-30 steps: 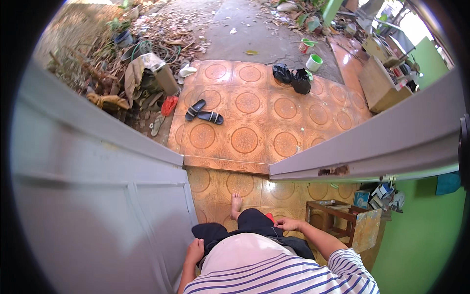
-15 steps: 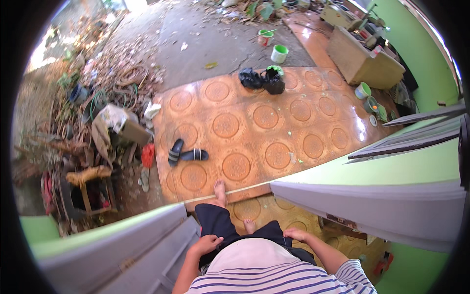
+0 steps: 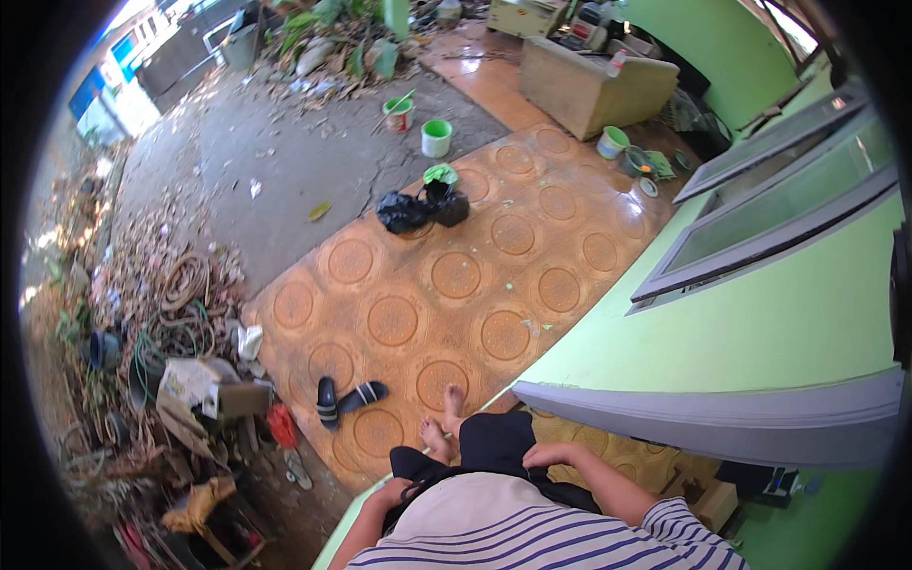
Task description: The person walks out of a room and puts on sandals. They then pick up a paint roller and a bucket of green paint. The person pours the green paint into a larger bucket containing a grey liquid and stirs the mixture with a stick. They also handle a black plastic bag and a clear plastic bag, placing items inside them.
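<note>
Dark shorts (image 3: 494,442) cover my thighs below a striped shirt. At their right side my right hand (image 3: 543,458) is closed, its fingers pinching the cloth. My left hand (image 3: 391,491) is at the left hip, closed at the edge of the shorts, its fingertips partly hidden. Both bare feet show ahead of me, one on the orange tiles (image 3: 454,275) and the other by the door sill. A pair of dark slides with pale stripes (image 3: 363,395) lies on the tiles to the left of my feet.
Black plastic bags (image 3: 403,212) sit on the far tiles near a green-rimmed white bucket (image 3: 436,139). Open window panels (image 3: 750,223) jut from the green wall at right. A worn sofa (image 3: 570,90) stands far right; leaves and a cardboard box (image 3: 236,400) clutter the left.
I have stepped forward, bringing both feet together by the sill, and my view has turned rightward. My hands stay at the shorts.
</note>
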The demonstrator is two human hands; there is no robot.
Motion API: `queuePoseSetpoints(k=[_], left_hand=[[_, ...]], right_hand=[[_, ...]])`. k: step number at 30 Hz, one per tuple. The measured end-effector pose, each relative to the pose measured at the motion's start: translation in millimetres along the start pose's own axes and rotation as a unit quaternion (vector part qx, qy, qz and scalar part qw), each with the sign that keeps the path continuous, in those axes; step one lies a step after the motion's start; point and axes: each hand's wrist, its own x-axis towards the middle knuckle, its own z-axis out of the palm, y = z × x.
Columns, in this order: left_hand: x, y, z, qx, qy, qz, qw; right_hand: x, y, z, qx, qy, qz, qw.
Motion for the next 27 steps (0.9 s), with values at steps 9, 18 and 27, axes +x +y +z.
queuePoseSetpoints(k=[9, 18, 27], left_hand=[[20, 66, -140, 0.031, 0.067, -0.012, 0.997], [12, 103, -169, -0.021, 0.047, -0.164, 0.985], [-4, 105, -190, -0.044, 0.077, -0.188, 0.978]], right_hand=[[71, -57, -96, 0.016, -0.033, -0.025, 0.999], [76, -110, -142, 0.047, -0.094, 0.038, 0.994], [90, -114, -149, 0.043, -0.127, 0.041, 0.99]])
